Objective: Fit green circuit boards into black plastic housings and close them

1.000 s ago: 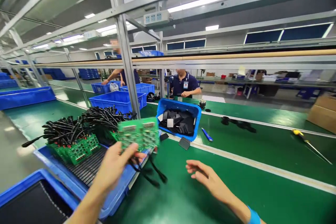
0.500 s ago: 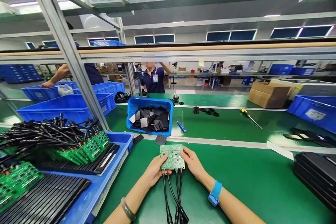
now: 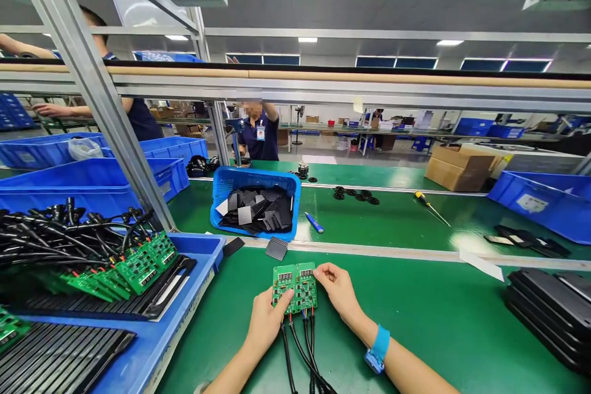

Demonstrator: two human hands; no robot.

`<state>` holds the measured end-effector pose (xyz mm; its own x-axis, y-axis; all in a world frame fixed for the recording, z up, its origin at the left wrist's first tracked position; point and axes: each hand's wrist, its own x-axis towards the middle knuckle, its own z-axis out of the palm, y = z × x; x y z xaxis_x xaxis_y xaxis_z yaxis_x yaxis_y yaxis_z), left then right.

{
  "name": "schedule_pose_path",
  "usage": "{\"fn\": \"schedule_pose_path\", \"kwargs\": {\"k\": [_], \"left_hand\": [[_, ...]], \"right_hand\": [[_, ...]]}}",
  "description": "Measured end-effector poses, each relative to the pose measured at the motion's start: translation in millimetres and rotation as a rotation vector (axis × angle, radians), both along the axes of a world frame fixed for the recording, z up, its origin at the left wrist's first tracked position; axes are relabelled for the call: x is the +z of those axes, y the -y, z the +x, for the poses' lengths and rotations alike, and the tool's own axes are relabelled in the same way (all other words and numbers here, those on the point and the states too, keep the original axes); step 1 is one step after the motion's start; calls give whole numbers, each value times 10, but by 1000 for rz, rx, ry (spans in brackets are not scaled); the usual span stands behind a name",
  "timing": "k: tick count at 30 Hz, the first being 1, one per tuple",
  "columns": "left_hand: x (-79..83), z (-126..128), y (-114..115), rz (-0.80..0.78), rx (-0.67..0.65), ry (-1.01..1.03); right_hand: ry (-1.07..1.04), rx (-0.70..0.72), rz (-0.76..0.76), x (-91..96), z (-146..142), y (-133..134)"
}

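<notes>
A green circuit board pair (image 3: 295,289), with two small digit displays along its top, is held upright over the bench. My left hand (image 3: 270,317) grips its lower left side, thumb across the front. At its upper right corner, my right hand (image 3: 336,286) has thumb and forefinger pinched together on or right beside the edge. Black cables (image 3: 307,348) with coloured wires hang from the bottom of the boards down to the green mat. Beyond lie a dark flat piece (image 3: 276,249) and another dark strip (image 3: 233,247).
A blue basket (image 3: 298,197) holds dark flat pieces. At left, a blue tray (image 3: 203,261) carries wired boards and black ribbed panels. Black cases (image 3: 551,314) are stacked at right. A blue cutter (image 3: 314,222) and a yellow screwdriver (image 3: 431,208) lie farther back. Co-workers stand across the bench.
The boards have tilted up to face me, showing their displays more clearly. My right hand has shifted to the upper right corner and its fingers have drawn into a pinch. My view has shifted slightly.
</notes>
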<state>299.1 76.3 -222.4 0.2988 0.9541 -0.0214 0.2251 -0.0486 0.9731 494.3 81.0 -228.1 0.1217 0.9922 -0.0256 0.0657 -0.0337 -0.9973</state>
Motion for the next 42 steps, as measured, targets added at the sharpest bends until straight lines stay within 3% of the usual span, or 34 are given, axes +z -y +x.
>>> {"fn": "schedule_pose_path", "kwargs": {"k": [5,13,25,30,35,38,42], "left_hand": [[54,18,39,72,-9,-122],[-14,-2,-3,117,15,-247],[-14,2,0,278,82,-386],[3,31,23,144,42,-318],[-25,13,-46,-44,105,-209],[-54,-39,-104,-116,110,-77],[-84,-81,-131,-174,106,103]], "right_hand": [[-41,19,-34,52,-9,9],[-17,-18,-37,28,-48,-61],[194,-37,38,10,-45,-53],[317,-50,160,97,-133,120],[370,197,335,381,-305,331],[498,105,243,360,-106,60],[742,-109,35,56,467,-502]]}}
